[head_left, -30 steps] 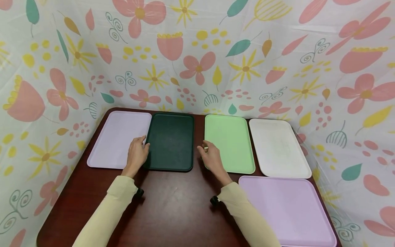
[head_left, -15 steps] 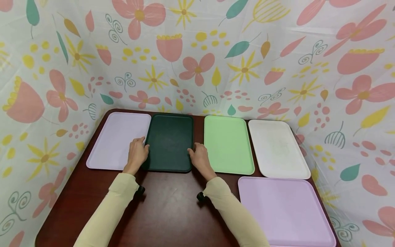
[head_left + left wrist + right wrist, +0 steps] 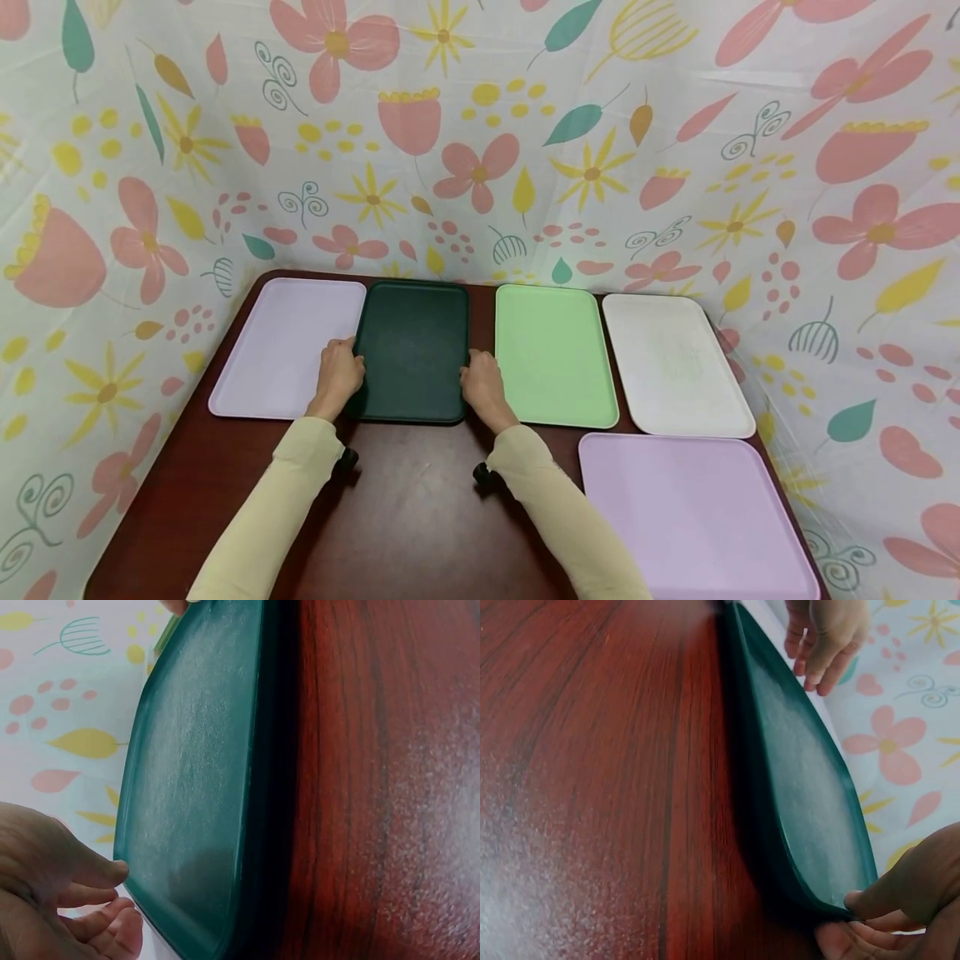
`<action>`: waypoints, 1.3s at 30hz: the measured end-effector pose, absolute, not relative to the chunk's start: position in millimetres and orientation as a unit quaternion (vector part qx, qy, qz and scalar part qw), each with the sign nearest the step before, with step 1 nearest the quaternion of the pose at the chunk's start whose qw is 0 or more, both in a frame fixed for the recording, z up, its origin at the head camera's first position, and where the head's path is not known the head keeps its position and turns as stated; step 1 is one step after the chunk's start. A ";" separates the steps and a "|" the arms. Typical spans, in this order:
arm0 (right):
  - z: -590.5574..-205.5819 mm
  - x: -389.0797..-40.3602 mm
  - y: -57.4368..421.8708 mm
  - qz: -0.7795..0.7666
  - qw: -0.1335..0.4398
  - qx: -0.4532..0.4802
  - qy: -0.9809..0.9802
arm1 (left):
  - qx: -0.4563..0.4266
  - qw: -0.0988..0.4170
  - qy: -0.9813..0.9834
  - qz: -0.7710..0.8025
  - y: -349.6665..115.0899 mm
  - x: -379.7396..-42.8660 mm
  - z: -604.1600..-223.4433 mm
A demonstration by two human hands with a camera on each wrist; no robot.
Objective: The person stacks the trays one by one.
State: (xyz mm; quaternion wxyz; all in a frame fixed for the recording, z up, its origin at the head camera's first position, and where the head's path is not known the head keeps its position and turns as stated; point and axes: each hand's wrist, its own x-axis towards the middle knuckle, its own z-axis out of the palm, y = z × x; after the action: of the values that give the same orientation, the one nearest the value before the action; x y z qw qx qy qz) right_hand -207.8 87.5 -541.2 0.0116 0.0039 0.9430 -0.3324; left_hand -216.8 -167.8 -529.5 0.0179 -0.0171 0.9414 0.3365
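Note:
A dark green rectangular tray (image 3: 412,350) lies between both hands at the back of the table. My left hand (image 3: 339,377) is at its left edge; in the left wrist view the thumb (image 3: 109,871) meets the rim, with the fingers curled at the outer side. On the opposite edge my right hand (image 3: 483,385) pinches the rim, thumb on top and fingers underneath in the right wrist view. The tray's surface is bare. The left forearm and hand overlap a pale lilac tray (image 3: 292,333) beside it.
Right of the dark tray lie a light green tray (image 3: 555,354) and a white tray (image 3: 675,358). A larger lilac tray (image 3: 697,508) sits at the front right. Floral cloth (image 3: 480,100) surrounds the reddish-brown table (image 3: 405,517) at the back and sides.
My right hand has moved left from beside the light green tray to the dark green tray's right edge and gripped it. The left hand has stayed at the left edge, its fingers closing in.

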 end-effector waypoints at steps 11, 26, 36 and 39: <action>-541.8 -206.8 89.0 -0.287 0.010 -0.022 0.958 | -0.014 0.016 0.948 0.319 -168.2 -218.4 -533.1; -532.1 -192.0 89.2 -0.268 0.061 0.011 0.962 | 0.000 0.004 0.963 0.269 -162.3 -211.4 -531.4; -528.9 -180.7 93.9 -0.263 0.094 0.001 0.960 | 0.017 -0.016 0.978 0.207 -152.7 -201.9 -525.9; -528.8 -177.1 94.1 -0.250 0.101 -0.006 0.963 | 0.016 -0.012 0.979 0.202 -150.0 -199.1 -525.5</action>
State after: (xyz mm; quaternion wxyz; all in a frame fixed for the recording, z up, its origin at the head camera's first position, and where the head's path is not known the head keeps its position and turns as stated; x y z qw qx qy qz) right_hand -177.1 94.1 -528.8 0.1006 -0.0062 0.9630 -0.2499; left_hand -199.1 -150.0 -525.5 -0.0121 0.0157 0.9792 0.2021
